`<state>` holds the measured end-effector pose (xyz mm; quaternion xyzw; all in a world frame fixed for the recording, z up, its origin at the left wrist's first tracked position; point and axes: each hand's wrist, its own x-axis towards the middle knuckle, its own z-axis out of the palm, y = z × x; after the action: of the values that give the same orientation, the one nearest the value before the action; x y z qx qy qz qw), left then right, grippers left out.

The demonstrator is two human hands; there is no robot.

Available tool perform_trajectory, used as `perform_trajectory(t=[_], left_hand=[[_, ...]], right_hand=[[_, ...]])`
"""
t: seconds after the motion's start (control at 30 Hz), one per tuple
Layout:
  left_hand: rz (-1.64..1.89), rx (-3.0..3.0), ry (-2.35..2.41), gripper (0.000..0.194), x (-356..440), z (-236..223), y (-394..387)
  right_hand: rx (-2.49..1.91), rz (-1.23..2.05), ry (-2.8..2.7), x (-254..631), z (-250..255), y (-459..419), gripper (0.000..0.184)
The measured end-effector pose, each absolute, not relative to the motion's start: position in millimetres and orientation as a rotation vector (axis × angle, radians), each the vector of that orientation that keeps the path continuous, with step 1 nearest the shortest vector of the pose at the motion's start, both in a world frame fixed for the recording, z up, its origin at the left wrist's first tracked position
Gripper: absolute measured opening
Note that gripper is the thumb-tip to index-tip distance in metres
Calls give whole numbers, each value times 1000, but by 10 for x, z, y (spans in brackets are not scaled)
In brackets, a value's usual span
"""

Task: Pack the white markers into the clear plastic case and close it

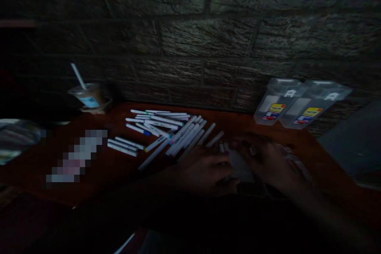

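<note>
The scene is dim. My left hand (205, 172) and my right hand (268, 160) meet over a pale clear case (241, 168) lying on the reddish-brown table (119, 174). Both hands curl round the case's ends, fingers closed on it. A couple of white markers (224, 147) stick out just behind the case. Several white markers (175, 133) with coloured caps lie scattered on the table to the left of my hands.
Two clear plastic marker cases (297, 105) with yellow labels lean against the stone-block wall (208, 39) at the back right. A cup with a straw (89, 95) stands at the back left. A blurred-out patch (77, 156) lies left of the markers.
</note>
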<state>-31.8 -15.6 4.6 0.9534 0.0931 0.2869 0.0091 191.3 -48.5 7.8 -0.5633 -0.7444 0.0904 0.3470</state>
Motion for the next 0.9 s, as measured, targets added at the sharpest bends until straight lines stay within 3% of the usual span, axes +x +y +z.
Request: perform_trajectory(t=[0.23,0.43,0.67,0.9], left_hand=[[828,2847,459,21,-285,37,-37],[701,2753,548,16,-422,387,140],[338,2857,946,23,-1451,733,519],[63,2757,1064,18,-2507,721,839]], right_hand=[[-1457,156,-1978,1953,61,-450,26],[-1486,153,-1989,1988,97,-442,30],[-1424,180,-1960,1999,82,-432,32],[-1362,223,-1954,2034,20,-392,27]])
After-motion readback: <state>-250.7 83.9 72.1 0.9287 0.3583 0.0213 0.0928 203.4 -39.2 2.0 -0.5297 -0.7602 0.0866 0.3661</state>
